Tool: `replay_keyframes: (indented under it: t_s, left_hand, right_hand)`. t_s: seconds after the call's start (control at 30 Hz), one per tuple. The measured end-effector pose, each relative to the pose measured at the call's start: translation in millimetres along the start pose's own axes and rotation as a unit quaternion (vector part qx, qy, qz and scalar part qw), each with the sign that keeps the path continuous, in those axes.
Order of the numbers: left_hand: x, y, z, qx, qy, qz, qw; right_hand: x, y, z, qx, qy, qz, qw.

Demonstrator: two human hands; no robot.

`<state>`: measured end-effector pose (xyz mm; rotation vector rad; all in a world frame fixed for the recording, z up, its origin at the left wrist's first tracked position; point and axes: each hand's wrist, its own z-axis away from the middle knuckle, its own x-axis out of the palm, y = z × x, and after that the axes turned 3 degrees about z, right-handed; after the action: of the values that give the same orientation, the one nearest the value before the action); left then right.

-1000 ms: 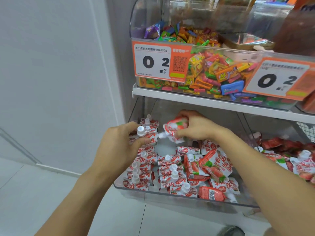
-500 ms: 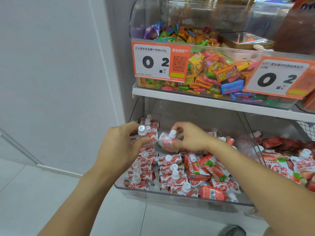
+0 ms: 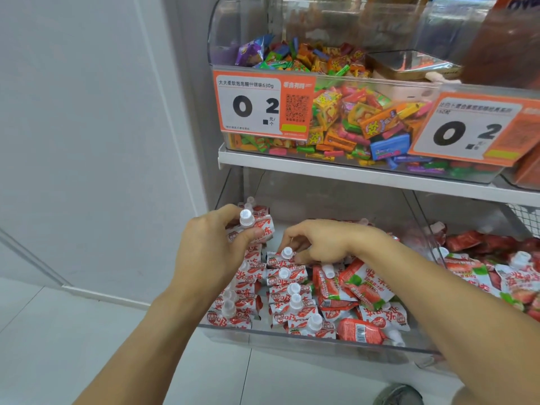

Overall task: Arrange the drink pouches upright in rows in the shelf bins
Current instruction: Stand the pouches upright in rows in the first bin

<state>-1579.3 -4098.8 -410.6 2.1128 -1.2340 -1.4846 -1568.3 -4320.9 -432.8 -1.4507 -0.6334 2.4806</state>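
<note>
Pinching a pouch upright, right hand sits directly above it.

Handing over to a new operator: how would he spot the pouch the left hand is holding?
Find the clear lower bin under the candy shelf. At the back of its leftmost upright row, the left hand pinches one pouch; its white cap stands higher than the other caps in that row.
</note>
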Motion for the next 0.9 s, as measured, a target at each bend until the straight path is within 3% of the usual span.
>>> replay_keyframes:
  t_s: [0.1,0.23,0.33,0.43,0.5,0.57,0.63,0.77,0.9]
  left_hand:
    - [10.9,3.2,-5.8,0.003,0.014,0.021,1.000]
    - [35.3,1.4,-11.5,-0.014,-0.056,0.057,0.997]
    - [45.3,2.5,-11.5,-0.009,-0.110,0.079,0.991]
    - [45.2,4.4,-5.9,0.009,-0.140,0.032,0.990]
    - [42.8,2.5,3.0,0.017,-0.128,-0.020,0.991]
    - [39.4,2.3,14.7,0.016,-0.166,-0.037,0.985]
    - [37.9,3.4,23.3,0.026,-0.233,-0.055,0.971]
    - [36.1,3.7,19.4,0.038,-0.277,-0.072,0.957]
    - [33.5,2.8,16.7,0.043,-0.293,-0.065,0.953]
  right_hand:
    - [1.1,5.2,4.0,-0.004,0.000,0.005,1.000]
    - [9.4,6.4,12.5,-0.064,0.128,-0.184,0.972]
    - [10.1,3.8,12.3,-0.118,0.182,-0.160,0.963]
    - [7.8,6.1,6.1,-0.076,0.240,-0.126,0.959]
    - [5.8,9.8,1.2,-0.028,0.292,-0.144,0.945]
    - [5.9,10.5,-4.2,0.018,0.350,-0.137,0.926]
    - [10.3,10.9,-10.9,0.043,0.336,-0.099,0.936]
    - [17.9,7.6,-20.2,0.043,0.166,-0.062,0.983]
    - [9.0,9.4,-30.9,0.058,0.202,-0.077,0.975]
